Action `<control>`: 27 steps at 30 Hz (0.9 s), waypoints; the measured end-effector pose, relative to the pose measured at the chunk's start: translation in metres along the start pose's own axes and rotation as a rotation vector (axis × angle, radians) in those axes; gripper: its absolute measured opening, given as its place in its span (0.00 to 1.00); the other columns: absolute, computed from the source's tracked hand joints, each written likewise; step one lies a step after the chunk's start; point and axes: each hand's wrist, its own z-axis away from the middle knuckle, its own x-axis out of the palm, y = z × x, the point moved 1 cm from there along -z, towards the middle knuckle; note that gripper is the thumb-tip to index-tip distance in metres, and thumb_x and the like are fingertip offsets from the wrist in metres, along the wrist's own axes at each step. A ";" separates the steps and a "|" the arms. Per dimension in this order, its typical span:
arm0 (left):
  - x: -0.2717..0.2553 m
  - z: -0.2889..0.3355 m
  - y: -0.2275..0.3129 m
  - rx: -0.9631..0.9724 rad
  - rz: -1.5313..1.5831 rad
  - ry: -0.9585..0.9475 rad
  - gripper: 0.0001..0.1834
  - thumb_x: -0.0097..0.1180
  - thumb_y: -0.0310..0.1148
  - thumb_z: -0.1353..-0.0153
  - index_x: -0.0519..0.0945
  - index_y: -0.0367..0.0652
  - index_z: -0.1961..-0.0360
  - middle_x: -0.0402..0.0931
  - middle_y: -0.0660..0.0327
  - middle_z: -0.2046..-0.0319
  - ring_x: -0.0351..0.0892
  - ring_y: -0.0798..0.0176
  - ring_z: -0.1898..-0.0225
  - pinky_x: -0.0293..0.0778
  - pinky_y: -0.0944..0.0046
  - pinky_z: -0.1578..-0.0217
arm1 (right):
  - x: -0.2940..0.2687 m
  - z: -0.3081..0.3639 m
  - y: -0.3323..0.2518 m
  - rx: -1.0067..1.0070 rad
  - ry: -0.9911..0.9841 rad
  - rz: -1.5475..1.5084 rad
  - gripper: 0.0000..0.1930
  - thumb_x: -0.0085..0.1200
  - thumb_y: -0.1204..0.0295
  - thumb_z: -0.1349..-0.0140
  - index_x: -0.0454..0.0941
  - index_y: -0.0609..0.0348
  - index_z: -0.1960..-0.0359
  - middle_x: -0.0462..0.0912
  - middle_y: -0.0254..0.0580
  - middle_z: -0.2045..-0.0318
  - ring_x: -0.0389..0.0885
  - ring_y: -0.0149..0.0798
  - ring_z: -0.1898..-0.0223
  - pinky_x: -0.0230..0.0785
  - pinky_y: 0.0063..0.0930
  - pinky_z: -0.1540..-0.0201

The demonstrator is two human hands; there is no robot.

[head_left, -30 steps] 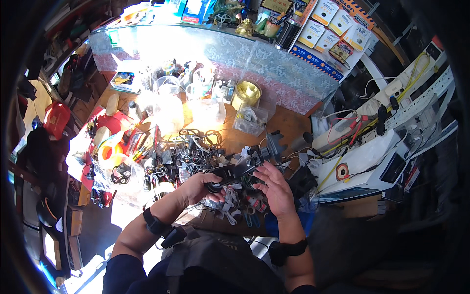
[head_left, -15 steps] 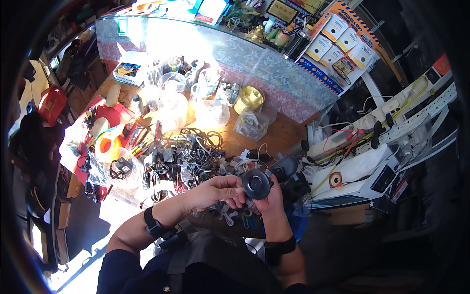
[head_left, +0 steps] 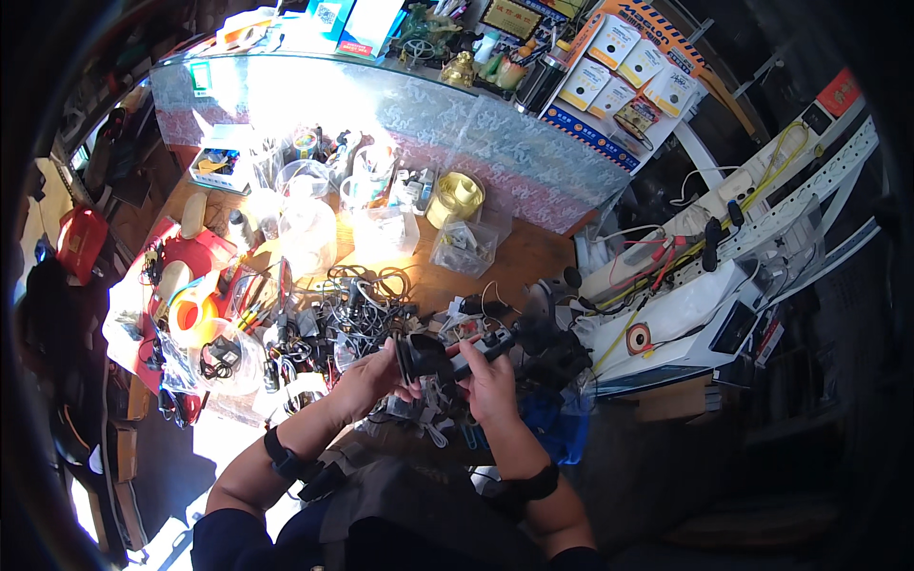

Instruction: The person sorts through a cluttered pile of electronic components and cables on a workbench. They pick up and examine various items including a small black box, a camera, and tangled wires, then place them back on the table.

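Between my hands is a black suction-cup mount (head_left: 431,360), its round disc turned nearly edge-on. My left hand (head_left: 369,383) grips the disc side, thumb and fingers closed at its rim. My right hand (head_left: 489,384) is closed on the other end, thumb on top; the fingers beneath are partly hidden. Behind the mount, a tangled heap of black cables (head_left: 354,303) and small parts covers the table. More dark parts (head_left: 552,347) lie to the right of my right hand, their kinds too dark to make out.
Clear plastic tubs (head_left: 307,228) and a roll of yellowish tape (head_left: 457,197) stand farther back on the wooden table (head_left: 533,262). At left lie an orange tape roll (head_left: 193,316) and a round clear container (head_left: 227,358). A white box (head_left: 681,314) and a power strip (head_left: 657,249) are at right.
The mount has turned from its disc facing up to nearly edge-on. My left hand has moved from beside the disc onto its rim. The whole view has shifted slightly.
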 end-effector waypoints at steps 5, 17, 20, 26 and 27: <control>0.001 -0.011 0.009 -0.048 0.493 0.114 0.38 0.32 0.63 0.40 0.66 0.39 0.45 0.73 0.48 0.55 0.74 0.51 0.54 0.67 0.54 0.49 | 0.015 0.004 -0.010 -0.350 -0.062 0.621 0.09 0.57 0.71 0.45 0.74 0.65 0.69 0.79 0.41 0.75 0.78 0.34 0.74 0.70 0.28 0.69; -0.002 -0.007 0.007 0.063 0.920 -0.080 0.47 0.28 0.71 0.46 0.63 0.39 0.42 0.66 0.45 0.48 0.66 0.43 0.47 0.60 0.43 0.45 | 0.026 0.010 -0.016 -0.811 -0.466 0.907 0.18 0.54 0.79 0.47 0.69 0.63 0.53 0.76 0.47 0.58 0.74 0.44 0.55 0.65 0.35 0.51; 0.002 -0.006 0.014 0.099 0.884 -0.136 0.47 0.27 0.71 0.46 0.62 0.39 0.41 0.66 0.46 0.49 0.66 0.43 0.47 0.59 0.42 0.45 | 0.031 0.019 -0.020 -0.855 -0.426 0.824 0.11 0.50 0.82 0.47 0.71 0.65 0.60 0.77 0.42 0.65 0.77 0.35 0.61 0.68 0.27 0.56; 0.000 -0.016 0.020 0.224 0.751 -0.131 0.36 0.37 0.61 0.41 0.70 0.35 0.51 0.75 0.51 0.58 0.71 0.51 0.51 0.61 0.50 0.46 | 0.033 0.025 -0.008 -0.685 -0.476 0.591 0.09 0.48 0.83 0.46 0.72 0.65 0.62 0.76 0.40 0.67 0.75 0.33 0.65 0.66 0.24 0.59; -0.002 -0.018 0.020 0.232 0.755 -0.104 0.36 0.37 0.60 0.41 0.71 0.35 0.51 0.75 0.51 0.58 0.72 0.51 0.52 0.62 0.50 0.46 | 0.030 0.024 -0.006 -0.589 -0.462 0.581 0.08 0.47 0.83 0.45 0.72 0.65 0.63 0.76 0.40 0.67 0.75 0.32 0.65 0.66 0.24 0.59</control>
